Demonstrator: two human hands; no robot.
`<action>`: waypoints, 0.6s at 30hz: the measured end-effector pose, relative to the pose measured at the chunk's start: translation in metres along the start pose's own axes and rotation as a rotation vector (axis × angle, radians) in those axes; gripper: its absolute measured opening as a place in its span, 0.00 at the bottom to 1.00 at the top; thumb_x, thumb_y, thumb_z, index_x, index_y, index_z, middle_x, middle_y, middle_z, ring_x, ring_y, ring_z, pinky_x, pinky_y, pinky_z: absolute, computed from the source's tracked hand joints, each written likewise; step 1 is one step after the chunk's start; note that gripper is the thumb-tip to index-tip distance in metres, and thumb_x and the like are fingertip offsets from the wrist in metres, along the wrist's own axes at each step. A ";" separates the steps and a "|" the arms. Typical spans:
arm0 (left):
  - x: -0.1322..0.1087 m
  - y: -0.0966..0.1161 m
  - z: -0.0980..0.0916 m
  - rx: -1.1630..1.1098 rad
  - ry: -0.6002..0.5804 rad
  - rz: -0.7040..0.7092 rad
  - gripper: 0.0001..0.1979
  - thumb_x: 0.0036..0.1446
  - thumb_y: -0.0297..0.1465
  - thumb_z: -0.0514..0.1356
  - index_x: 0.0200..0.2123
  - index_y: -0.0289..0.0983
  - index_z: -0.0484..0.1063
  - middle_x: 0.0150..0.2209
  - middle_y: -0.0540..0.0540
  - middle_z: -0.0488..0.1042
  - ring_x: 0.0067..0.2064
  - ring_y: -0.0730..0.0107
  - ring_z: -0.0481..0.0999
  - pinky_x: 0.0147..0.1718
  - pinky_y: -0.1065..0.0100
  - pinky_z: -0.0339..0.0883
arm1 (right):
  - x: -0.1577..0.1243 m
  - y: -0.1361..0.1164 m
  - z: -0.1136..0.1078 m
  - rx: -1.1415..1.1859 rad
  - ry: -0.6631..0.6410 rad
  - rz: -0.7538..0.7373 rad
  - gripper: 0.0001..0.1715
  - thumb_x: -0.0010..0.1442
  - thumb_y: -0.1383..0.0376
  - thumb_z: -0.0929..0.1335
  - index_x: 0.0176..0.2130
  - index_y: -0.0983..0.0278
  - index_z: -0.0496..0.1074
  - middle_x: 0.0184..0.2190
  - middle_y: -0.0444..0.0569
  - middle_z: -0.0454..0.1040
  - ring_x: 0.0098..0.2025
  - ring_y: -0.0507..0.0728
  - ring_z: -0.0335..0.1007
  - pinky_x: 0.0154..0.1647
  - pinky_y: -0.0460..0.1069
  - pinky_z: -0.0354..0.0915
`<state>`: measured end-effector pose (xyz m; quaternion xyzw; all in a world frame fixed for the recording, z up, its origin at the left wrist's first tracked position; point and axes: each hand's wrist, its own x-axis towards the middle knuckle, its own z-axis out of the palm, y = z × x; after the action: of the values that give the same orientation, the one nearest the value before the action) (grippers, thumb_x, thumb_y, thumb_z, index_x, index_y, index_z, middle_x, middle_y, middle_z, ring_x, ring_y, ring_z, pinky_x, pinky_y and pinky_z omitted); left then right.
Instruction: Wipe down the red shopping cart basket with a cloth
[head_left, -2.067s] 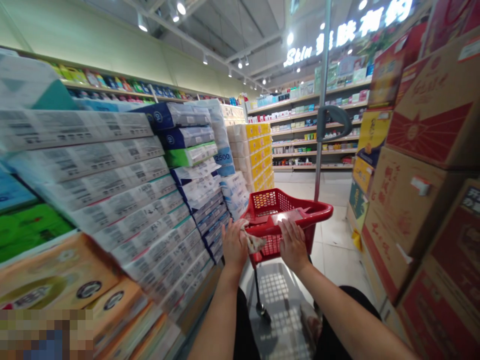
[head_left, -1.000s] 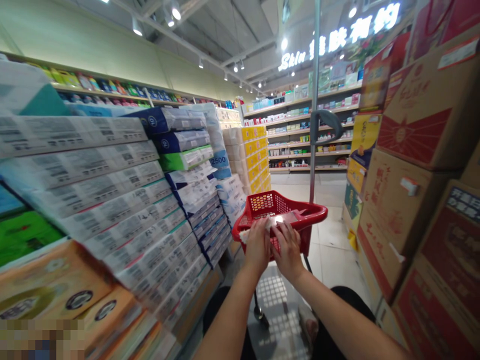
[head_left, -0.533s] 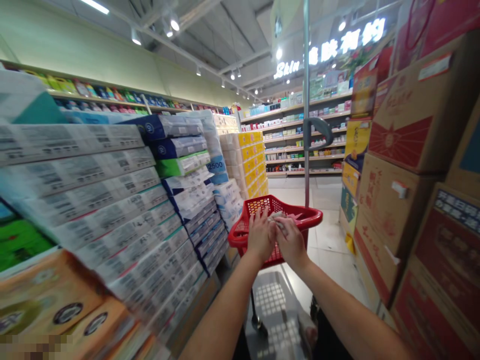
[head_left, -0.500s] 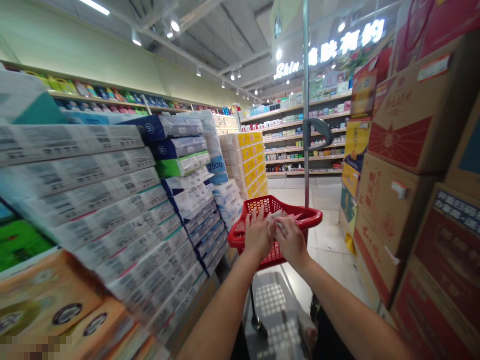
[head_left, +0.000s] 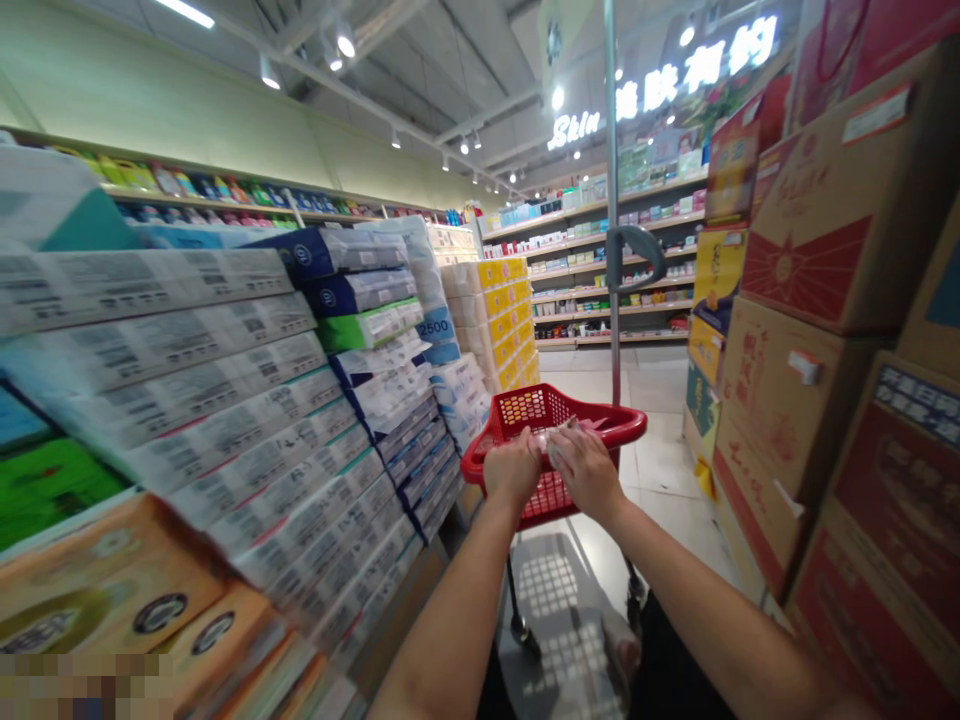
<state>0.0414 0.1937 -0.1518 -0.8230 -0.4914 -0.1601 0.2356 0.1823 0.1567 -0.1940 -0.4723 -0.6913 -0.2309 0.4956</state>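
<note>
A red plastic shopping cart (head_left: 540, 510) with perforated walls stands right in front of me. Over its near bar rests my left hand (head_left: 513, 470), closed, with the fingers curled around the bar. Beside it my right hand (head_left: 586, 466) is bent over a small crumpled whitish thing (head_left: 553, 440), too blurred to name exactly. This pale thing lies between the two hands, above the bar, and the right fingers cover part of it. What the cart basket holds is mostly hidden by my hands.
Stacked tissue packs (head_left: 225, 360) line the left side, with orange packs (head_left: 112, 600) nearest. Cardboard cartons (head_left: 817, 220) are piled along the right. A metal pole (head_left: 613, 340) with a grey hooked piece rises beyond the cart. Stocked shelves (head_left: 585, 290) stand at the back.
My left hand's fingers were spread over the cart's bar and are now curled in. The right hand has turned flatter over the whitish thing. The surroundings have shifted slightly.
</note>
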 end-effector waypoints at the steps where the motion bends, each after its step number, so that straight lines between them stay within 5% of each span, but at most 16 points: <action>1: 0.001 0.000 0.000 -0.004 0.007 -0.005 0.21 0.68 0.31 0.41 0.58 0.33 0.64 0.40 0.36 0.78 0.36 0.59 0.80 0.34 0.61 0.68 | -0.003 -0.001 0.001 -0.016 0.043 0.046 0.19 0.65 0.65 0.61 0.54 0.62 0.68 0.52 0.53 0.71 0.58 0.61 0.62 0.62 0.62 0.58; 18: 0.002 -0.002 0.001 -0.056 0.054 0.003 0.21 0.67 0.29 0.43 0.57 0.32 0.66 0.40 0.36 0.79 0.37 0.61 0.80 0.36 0.62 0.67 | -0.004 -0.006 0.009 0.008 0.037 0.032 0.20 0.62 0.70 0.60 0.53 0.65 0.68 0.51 0.55 0.70 0.59 0.62 0.59 0.62 0.63 0.59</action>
<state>0.0403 0.1970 -0.1511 -0.8255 -0.4790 -0.1955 0.2256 0.1729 0.1597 -0.2007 -0.4771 -0.6752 -0.2287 0.5140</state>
